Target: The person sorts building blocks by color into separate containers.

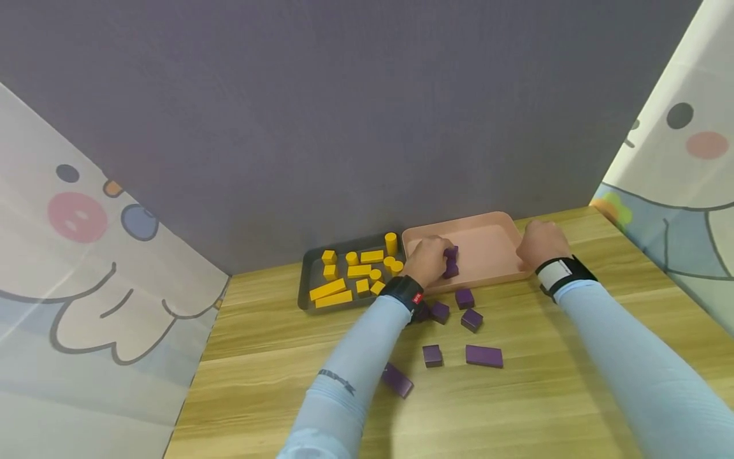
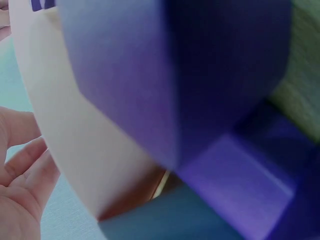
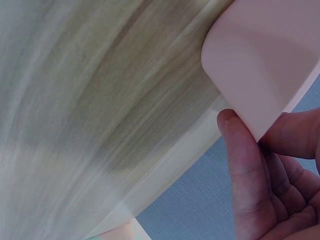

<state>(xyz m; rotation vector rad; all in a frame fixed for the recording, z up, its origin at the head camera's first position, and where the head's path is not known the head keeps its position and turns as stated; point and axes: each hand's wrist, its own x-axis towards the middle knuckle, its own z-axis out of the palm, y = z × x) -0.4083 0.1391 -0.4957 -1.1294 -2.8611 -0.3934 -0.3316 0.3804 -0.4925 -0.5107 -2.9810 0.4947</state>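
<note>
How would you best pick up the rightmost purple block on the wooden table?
Probably from above, pinching the purple block midway along its two long sides: it lies flat, is longer than wide, and bare table on both sides leaves room.

Two trays [image 1: 487, 252], two hands [image 1: 427, 260]

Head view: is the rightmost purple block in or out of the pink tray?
Out: the purple block lies on the table, apart from the tray.
</note>
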